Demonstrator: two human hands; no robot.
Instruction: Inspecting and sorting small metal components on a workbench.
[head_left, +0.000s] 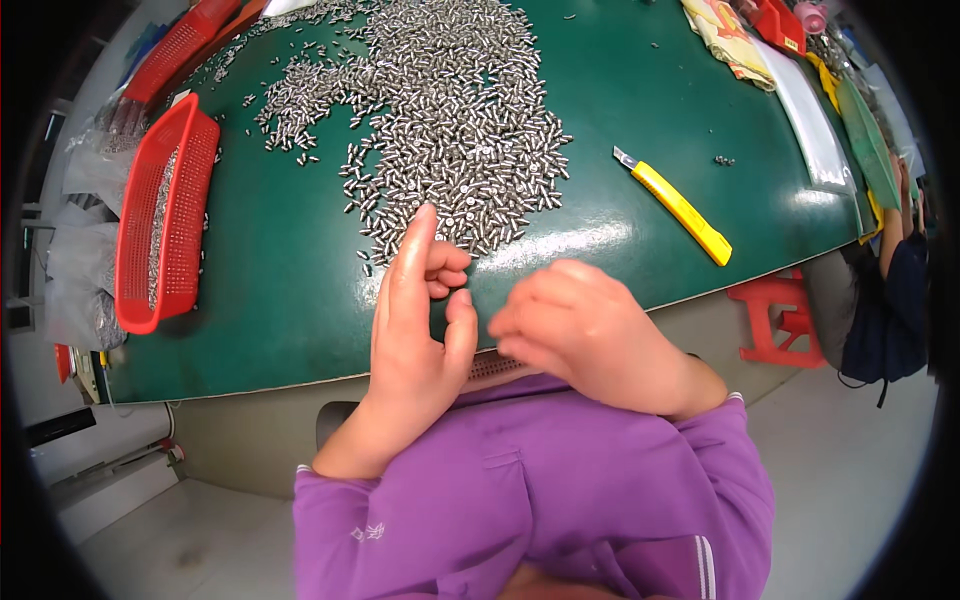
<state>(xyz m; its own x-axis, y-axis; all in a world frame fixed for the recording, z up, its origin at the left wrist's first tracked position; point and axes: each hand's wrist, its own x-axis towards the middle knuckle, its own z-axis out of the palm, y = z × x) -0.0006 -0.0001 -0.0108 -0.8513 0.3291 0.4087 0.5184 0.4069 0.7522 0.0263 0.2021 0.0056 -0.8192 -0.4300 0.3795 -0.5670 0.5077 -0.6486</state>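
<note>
A large heap of small, shiny metal pins or screw-like pieces [450, 110] is spread over the green tabletop [290, 330]. At its near edge is my left hand [410, 310], its index finger stretched toward the pieces and the other fingers bent. The thumb stands apart, and nothing shows in that hand. To the right, just over the table's front edge, my right hand [590, 330] has its fingers curled together. Whatever they may pinch is hidden. Below and between both hands, part of a perforated basket [497, 368] shows at the table edge.
A red perforated basket [190, 250] holding metal pieces stands at the left. A yellow utility knife [685, 215] lies on the right, blade exposed. Clear plastic bags [80, 270] sit at the far left. Beyond the table's right edge are a red stool [780, 325] and another person's arm [893, 215].
</note>
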